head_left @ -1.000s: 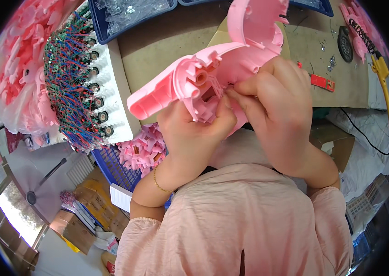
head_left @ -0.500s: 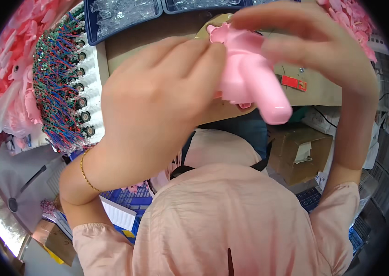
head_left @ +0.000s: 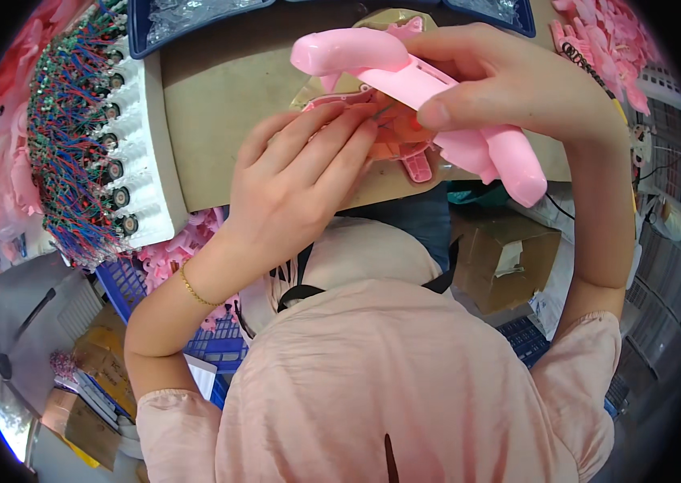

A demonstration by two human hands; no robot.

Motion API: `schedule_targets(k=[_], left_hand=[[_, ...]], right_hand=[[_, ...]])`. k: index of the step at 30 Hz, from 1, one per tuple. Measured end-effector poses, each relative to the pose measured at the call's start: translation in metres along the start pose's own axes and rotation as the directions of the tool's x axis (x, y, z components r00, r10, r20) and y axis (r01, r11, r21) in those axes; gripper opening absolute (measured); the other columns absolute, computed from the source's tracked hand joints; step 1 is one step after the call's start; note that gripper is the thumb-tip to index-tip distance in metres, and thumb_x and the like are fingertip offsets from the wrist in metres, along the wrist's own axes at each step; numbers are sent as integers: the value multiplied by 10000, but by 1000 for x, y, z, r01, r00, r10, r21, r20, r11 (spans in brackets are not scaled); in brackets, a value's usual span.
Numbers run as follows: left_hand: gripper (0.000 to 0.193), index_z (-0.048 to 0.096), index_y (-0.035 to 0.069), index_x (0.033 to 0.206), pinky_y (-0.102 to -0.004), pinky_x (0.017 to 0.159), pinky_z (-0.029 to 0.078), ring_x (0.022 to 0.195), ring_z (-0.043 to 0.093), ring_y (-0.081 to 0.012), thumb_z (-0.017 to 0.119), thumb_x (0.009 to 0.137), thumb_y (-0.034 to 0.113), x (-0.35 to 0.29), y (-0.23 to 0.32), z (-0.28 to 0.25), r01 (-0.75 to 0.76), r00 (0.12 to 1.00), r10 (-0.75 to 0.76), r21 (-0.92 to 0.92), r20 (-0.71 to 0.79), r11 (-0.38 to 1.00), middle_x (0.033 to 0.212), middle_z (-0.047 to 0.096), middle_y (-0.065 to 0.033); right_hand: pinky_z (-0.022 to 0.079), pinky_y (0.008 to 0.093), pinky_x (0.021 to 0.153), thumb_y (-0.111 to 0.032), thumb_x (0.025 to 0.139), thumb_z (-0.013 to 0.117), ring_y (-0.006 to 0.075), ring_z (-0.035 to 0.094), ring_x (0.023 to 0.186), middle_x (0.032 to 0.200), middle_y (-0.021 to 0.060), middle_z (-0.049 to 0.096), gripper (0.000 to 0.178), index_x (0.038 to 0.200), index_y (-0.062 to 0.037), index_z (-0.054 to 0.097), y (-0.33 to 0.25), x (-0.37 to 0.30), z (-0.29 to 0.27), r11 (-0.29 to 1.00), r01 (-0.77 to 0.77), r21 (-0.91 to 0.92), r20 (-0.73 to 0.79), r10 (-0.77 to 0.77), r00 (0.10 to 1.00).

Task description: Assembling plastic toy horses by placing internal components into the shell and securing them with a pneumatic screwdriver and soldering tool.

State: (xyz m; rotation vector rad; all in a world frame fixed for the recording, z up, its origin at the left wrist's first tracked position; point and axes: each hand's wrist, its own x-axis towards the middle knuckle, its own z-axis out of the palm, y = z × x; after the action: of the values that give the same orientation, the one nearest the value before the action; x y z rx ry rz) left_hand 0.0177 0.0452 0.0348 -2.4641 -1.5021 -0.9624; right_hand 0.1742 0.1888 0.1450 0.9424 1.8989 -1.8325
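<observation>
My right hand (head_left: 509, 84) grips a long pink plastic shell (head_left: 413, 76) with rounded ends, held tilted above the brown worktable (head_left: 219, 113). Under it lies a second pink plastic part (head_left: 405, 141) with an orange piece inside, on a round tan board (head_left: 372, 181). My left hand (head_left: 300, 181) rests on that lower part, its fingertips touching the inside near a thin wire. The left wrist wears a thin gold bracelet (head_left: 193, 288).
A white foam block (head_left: 127, 137) bristling with small motors and red, blue and green wires stands at the left. Blue trays (head_left: 195, 16) with clear bags sit at the back. Pink plastic parts (head_left: 606, 40) are heaped right and left. A cardboard box (head_left: 509, 258) and blue crate (head_left: 127, 286) are below the table.
The pink shell has been turned and lifted to the right in my right hand. My left hand has dropped from covering it to the lower pink part.
</observation>
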Motion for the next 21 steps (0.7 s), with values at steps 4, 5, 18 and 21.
schedule_targets(k=[4, 5, 18, 21], left_hand=[[320, 614, 70, 1030, -287, 820, 384, 1022, 530, -160, 620, 763, 246, -1, 12, -6, -71, 993, 53, 181, 103, 981, 1100, 595, -54], [331, 615, 64, 1032, -279, 827, 368, 1041, 512, -159, 603, 774, 271, -2, 15, -7, -95, 987, 58, 260, 149, 961, 1115, 590, -58], [386, 589, -6, 1068, -255, 634, 376, 809, 497, -182, 504, 725, 149, 7, 37, -18, -224, 922, 106, 290, 373, 930, 1043, 591, -193], [338, 605, 14, 1008, -253, 561, 368, 705, 482, -162, 525, 702, 134, -2, 32, -17, -171, 914, 54, 261, 403, 950, 987, 609, -162]], right_hand=[[472, 223, 782, -304, 807, 573, 155, 586, 844, 1111, 104, 551, 567, 1300, -80, 405, -4, -5, -8, 995, -97, 12, 86, 96, 992], [472, 223, 782, -304, 807, 573, 155, 586, 844, 1111, 104, 551, 567, 1300, -80, 405, -4, -5, -8, 995, -103, 12, 83, 101, 991], [442, 290, 530, -305, 825, 515, 141, 562, 584, 752, 59, 635, 364, 996, 7, 593, -29, -7, -3, 913, -172, -370, -36, 171, 985], [454, 295, 600, -246, 847, 488, 184, 586, 649, 730, 88, 638, 302, 949, 11, 608, -18, 3, 3, 869, 64, -491, -144, -154, 978]])
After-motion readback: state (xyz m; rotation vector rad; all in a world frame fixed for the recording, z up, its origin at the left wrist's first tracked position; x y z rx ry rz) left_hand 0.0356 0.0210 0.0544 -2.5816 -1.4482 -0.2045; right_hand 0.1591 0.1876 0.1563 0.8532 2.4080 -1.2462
